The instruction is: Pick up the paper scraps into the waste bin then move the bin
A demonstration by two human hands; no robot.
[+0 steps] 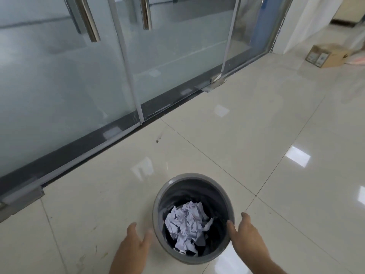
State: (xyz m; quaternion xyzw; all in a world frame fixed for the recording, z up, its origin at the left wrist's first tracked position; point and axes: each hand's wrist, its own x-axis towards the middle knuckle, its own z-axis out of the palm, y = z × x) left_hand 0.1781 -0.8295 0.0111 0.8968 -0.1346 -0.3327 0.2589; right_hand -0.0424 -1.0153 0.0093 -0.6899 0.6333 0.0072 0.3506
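Observation:
A round grey waste bin (pixel 178 179) with a dark liner stands upright on the tiled floor, low in the view. Crumpled white paper scraps (pixel 187 222) fill its bottom. My left hand (pixel 134 244) hovers just left of the bin with fingers apart, holding nothing and a little clear of the bin's wall. My right hand (pixel 245 234) is at the bin's right side, open, its thumb at or just over the rim. I cannot tell whether it touches the rim.
Frosted glass doors (pixel 79 86) with steel handles and a dark threshold run diagonally across the left and back. A cardboard box (pixel 327 55) lies on the floor at the far right. Glossy cream tiles (pixel 256 135) extend to the right.

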